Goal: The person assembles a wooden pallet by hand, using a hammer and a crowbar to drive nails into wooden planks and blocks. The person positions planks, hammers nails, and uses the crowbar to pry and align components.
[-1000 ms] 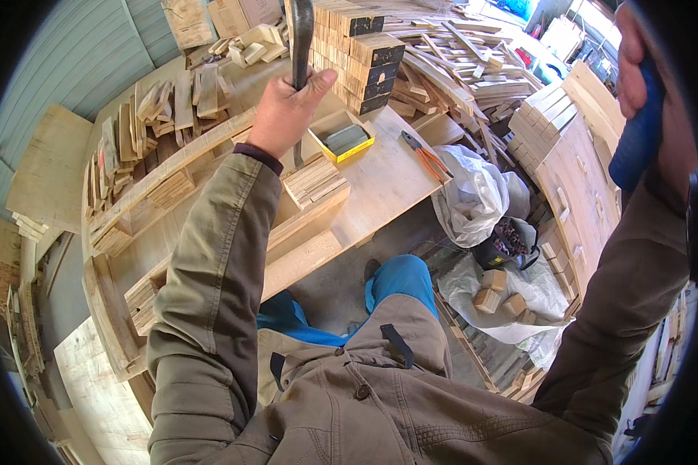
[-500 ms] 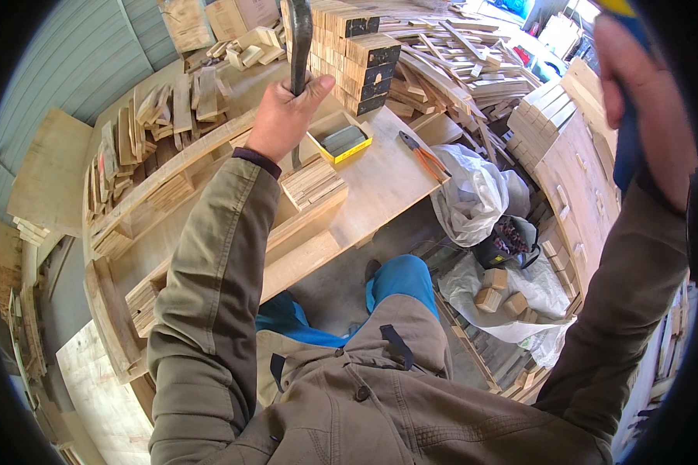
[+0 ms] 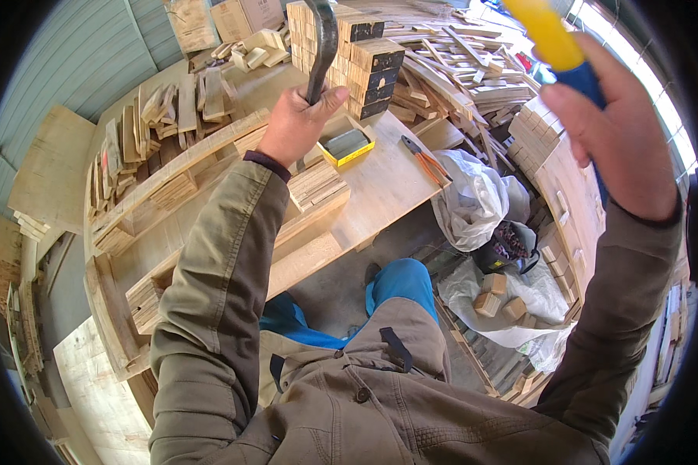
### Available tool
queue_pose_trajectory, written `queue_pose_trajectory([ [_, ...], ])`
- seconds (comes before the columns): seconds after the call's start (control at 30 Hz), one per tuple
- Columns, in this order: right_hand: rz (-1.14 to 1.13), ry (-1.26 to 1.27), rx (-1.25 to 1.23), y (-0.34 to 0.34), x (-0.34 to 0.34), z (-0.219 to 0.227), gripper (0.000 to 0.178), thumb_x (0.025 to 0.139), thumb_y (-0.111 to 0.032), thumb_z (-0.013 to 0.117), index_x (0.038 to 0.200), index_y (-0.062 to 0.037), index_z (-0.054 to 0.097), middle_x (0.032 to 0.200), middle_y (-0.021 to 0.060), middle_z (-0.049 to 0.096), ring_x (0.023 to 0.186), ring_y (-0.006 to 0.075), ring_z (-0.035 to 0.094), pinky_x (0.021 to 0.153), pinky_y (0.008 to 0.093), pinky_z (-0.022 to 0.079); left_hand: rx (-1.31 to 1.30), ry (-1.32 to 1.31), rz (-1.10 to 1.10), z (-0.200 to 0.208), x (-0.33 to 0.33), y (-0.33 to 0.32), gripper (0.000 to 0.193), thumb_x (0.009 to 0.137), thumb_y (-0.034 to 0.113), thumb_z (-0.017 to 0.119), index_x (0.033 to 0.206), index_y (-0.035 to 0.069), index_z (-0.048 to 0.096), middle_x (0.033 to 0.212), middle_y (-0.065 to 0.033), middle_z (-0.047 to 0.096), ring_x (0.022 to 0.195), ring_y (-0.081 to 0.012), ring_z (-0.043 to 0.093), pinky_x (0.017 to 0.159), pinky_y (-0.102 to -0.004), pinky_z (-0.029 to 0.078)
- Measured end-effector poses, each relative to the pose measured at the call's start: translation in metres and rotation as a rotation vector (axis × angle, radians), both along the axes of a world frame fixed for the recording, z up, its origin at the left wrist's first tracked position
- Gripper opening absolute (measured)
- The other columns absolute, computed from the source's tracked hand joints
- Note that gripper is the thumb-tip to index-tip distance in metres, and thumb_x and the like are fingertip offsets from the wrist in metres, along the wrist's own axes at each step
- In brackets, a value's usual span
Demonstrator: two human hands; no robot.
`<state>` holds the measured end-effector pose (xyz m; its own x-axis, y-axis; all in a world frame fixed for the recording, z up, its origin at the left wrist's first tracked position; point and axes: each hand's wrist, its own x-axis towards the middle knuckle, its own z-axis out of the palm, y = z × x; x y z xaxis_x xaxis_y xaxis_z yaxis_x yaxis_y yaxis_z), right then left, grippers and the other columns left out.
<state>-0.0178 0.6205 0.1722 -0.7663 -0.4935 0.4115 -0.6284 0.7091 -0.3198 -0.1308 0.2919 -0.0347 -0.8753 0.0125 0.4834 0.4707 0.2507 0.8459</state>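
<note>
My left hand [image 3: 296,128] is wrapped round a dark, curved pry bar [image 3: 325,54] held upright. The bar's lower end shows below the fist, by a stack of thin wood strips [image 3: 318,186] in a wooden frame on the bench; whether its tip touches wood I cannot tell. Raised at the upper right, my right hand [image 3: 632,136] grips a blue-and-yellow-handled tool [image 3: 547,35]. Its far end is blurred and cut off by the picture's edge, so its kind is hidden. Close to the left fist sits a yellow-edged box [image 3: 357,155] with grey contents.
Pliers [image 3: 425,160] with orange handles lie near the bench's right edge. Stacked wood blocks [image 3: 376,70] with black ends stand behind. Loose boards [image 3: 186,105] cover the back left. White sacks [image 3: 473,201], a dark bag [image 3: 508,244] and wood blocks are right of my legs.
My right hand has moved left and a little down, bringing more of the blue-and-yellow handle into view. My left hand and the pry bar have shifted slightly right and down, the bar tilting a little.
</note>
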Motion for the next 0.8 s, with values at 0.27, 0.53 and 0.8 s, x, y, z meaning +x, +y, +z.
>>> queue_pose_trajectory([
  [0.27,-0.317,0.183,-0.114,0.010,-0.004,0.046,0.044,0.107,-0.049,0.050,0.099,-0.0085,0.063,0.060,0.0033,0.053,0.052,0.0080,0.053,0.058,0.0181,0.046,0.063,-0.074,0.002,0.001,0.003,0.001,0.040,0.098,0.034,0.075,0.077,0.004,0.060,0.067,0.0070,0.043,0.066,-0.0058,0.038,0.056,-0.0270,0.036],
  [0.53,-0.032,-0.007,-0.003,-0.009,0.009,-0.022,0.028,0.094,-0.018,0.068,0.114,-0.0010,0.060,0.074,0.0093,0.058,0.062,0.0159,0.057,0.058,0.0325,0.045,0.036,-0.053,0.008,0.003,0.009,0.002,0.038,0.098,0.035,0.075,0.083,0.002,0.063,0.068,0.0059,0.045,0.068,-0.0065,0.040,0.058,-0.0288,0.039],
  [0.8,-0.177,0.182,-0.429,0.000,0.019,0.009,0.038,0.103,-0.024,0.059,0.133,-0.0008,0.057,0.077,-0.0004,0.054,0.057,0.0044,0.052,0.052,0.0191,0.043,0.019,-0.033,-0.010,0.001,0.007,0.002,0.035,0.099,0.032,0.073,0.100,-0.003,0.068,0.077,0.0018,0.056,0.076,-0.0082,0.046,0.068,-0.0302,0.046],
])
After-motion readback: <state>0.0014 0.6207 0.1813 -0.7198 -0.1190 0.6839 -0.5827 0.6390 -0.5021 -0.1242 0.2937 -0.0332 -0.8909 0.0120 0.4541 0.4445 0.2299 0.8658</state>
